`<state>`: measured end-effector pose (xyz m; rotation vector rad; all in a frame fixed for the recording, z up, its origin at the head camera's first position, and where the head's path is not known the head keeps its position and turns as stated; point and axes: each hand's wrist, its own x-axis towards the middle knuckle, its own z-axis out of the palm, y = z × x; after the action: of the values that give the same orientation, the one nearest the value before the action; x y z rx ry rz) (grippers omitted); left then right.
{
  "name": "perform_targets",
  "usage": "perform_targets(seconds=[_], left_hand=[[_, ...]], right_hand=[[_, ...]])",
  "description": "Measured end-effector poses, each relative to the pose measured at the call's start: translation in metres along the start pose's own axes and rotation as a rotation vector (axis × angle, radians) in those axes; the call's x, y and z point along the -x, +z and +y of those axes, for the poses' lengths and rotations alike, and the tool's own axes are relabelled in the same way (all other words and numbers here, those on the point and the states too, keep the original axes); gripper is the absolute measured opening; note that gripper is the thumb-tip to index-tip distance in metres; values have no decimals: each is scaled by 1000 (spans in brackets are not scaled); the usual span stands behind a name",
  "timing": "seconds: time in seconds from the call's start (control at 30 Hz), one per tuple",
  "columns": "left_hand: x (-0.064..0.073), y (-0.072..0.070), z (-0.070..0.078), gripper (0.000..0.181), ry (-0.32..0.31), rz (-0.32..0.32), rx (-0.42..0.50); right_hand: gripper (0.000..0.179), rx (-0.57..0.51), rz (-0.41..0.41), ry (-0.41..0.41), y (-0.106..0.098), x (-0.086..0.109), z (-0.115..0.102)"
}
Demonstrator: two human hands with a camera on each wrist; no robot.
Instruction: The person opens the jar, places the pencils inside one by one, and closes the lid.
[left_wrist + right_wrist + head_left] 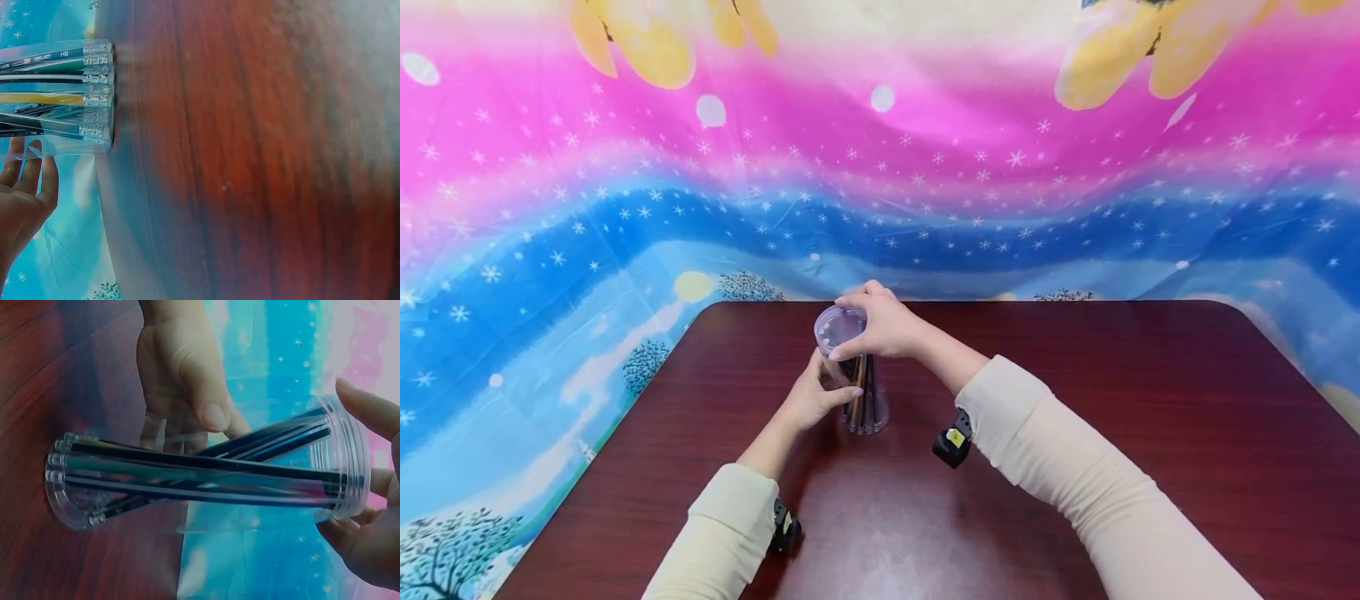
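A tall clear plastic jar [62, 509] holds several pencils [187, 464] with metal-ringed ends at its base. Most are dark, and a yellow one [44, 98] shows in the left wrist view. My left hand [808, 398] grips the jar's side, thumb in front. Above it, my right hand [887, 323] grips the round clear lid [833, 323] at the jar's top, thumb and fingers around its edge. In the head view the jar leans slightly left at the top. Whether its base touches the table cannot be told.
The dark red-brown wooden table [1112, 400] spreads out around the jar. Behind it hangs a pink and blue cloth [962, 192] with snowflakes and trees. A small black camera [952, 446] sits on the right wrist, another [786, 529] on the left.
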<state>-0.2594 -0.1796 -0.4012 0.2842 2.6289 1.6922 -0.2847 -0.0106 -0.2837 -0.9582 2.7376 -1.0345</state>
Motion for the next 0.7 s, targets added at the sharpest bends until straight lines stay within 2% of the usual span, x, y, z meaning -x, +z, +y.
perform_targets(seconds=[0.17,0.33,0.43,0.53,0.6,0.7], left_hand=[[0,-2,1,56,-10,-17,-12],[0,-4,1,54,8,-19,-32],[0,-4,1,59,25,-18,-30],[0,-3,0,61,27,-18,-16],[0,-2,-1,60,25,-15,-9],[-1,-2,-1,59,25,-5,-5]], right_hand=[[75,5,79,79,9,2,-7],[83,-40,45,85,8,4,-6],[87,-93,-11,27,2,3,2],[85,-146,-83,-81,-3,2,11],[82,-154,-125,-155,-6,1,17],[79,-138,-141,-210,-7,0,21]])
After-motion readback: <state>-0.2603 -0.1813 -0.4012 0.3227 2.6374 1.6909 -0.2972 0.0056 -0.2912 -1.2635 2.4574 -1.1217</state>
